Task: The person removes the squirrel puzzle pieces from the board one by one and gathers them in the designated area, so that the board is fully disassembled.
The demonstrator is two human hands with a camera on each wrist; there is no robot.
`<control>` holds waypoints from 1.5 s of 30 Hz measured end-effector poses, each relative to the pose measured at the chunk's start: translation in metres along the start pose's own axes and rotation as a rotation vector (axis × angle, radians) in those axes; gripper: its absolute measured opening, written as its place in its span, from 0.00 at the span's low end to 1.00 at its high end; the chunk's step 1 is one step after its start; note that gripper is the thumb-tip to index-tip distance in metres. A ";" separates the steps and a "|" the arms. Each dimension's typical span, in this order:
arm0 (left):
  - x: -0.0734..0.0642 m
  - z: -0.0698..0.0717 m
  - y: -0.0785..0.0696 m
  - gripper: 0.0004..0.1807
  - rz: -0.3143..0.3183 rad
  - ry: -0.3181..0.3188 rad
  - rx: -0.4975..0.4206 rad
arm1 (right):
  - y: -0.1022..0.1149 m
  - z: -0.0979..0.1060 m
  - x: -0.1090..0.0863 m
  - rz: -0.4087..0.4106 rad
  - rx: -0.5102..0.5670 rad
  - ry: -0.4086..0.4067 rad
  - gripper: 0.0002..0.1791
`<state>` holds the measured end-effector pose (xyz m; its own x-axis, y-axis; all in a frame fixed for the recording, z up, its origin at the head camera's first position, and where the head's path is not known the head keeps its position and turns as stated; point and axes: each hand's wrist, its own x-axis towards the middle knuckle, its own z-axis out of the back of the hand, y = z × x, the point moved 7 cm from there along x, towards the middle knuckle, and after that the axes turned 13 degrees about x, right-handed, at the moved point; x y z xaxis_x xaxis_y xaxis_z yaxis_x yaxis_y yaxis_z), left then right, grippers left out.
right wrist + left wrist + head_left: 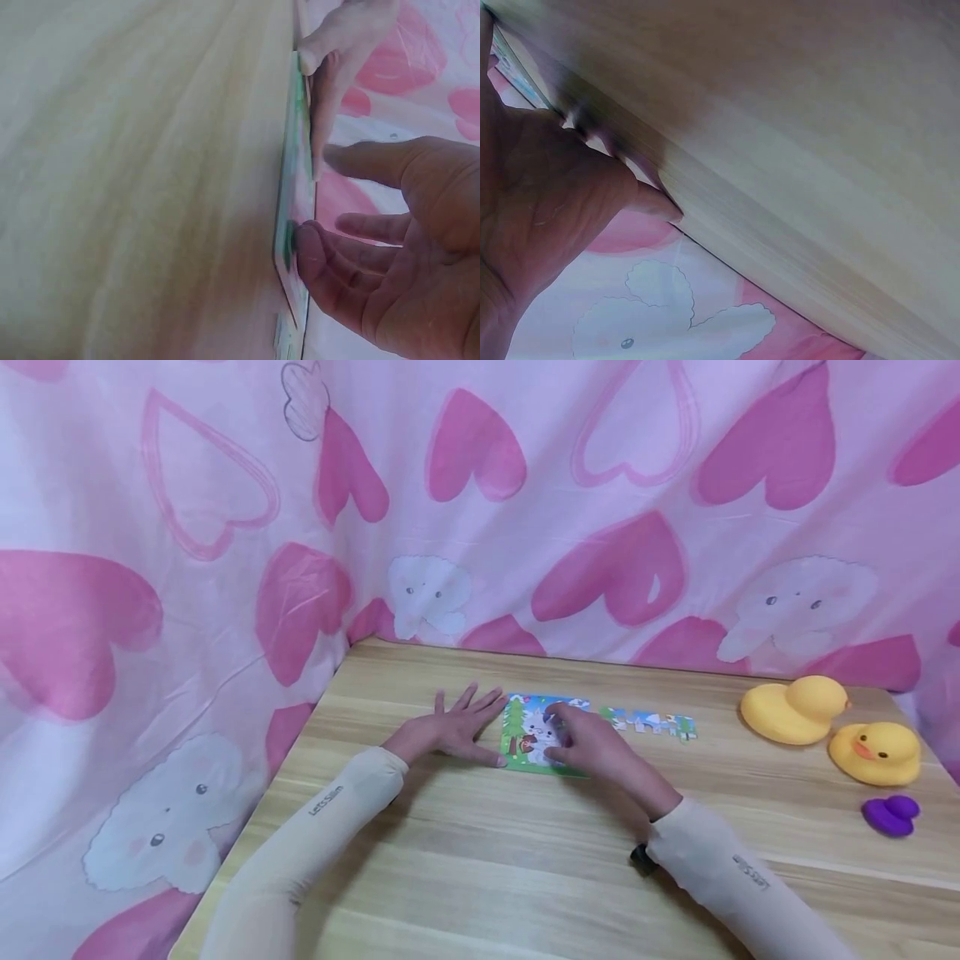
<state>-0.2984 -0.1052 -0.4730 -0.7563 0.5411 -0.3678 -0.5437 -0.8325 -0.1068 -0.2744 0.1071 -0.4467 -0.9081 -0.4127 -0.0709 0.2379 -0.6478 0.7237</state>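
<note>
A jigsaw puzzle board [517, 727] with a white rabbit and green trees lies flat on the wooden table. At its left side my left hand [465, 731] is spread, with the thumb and fingertips at the board's edge. My right hand [596, 747] is over the board's right half, palm down. In the right wrist view the index fingertip of the right hand [420, 255] touches the board surface, while the thumb stays apart from it. No piece shows between them. Several loose puzzle pieces [652, 723] lie to the right of the board, partly behind the right hand.
Two yellow rubber ducks [787, 714] and a smaller purple duck [891, 816] stand at the table's right end. A pink curtain [480, 527] with hearts and rabbits hangs along the back and left edges of the wooden table [480, 877].
</note>
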 end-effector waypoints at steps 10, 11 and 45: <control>-0.001 -0.003 -0.001 0.65 -0.010 0.004 -0.019 | -0.001 -0.003 0.005 -0.033 0.032 -0.016 0.36; -0.001 -0.003 -0.001 0.65 -0.011 0.004 -0.017 | -0.001 -0.004 0.005 -0.041 0.034 -0.014 0.37; -0.001 -0.002 -0.003 0.65 -0.018 -0.016 0.011 | -0.012 -0.007 0.013 -0.100 0.074 0.028 0.33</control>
<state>-0.2959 -0.1035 -0.4741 -0.7523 0.5575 -0.3512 -0.5607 -0.8216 -0.1032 -0.2871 0.1052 -0.4612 -0.9158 -0.3667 -0.1635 0.1195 -0.6378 0.7609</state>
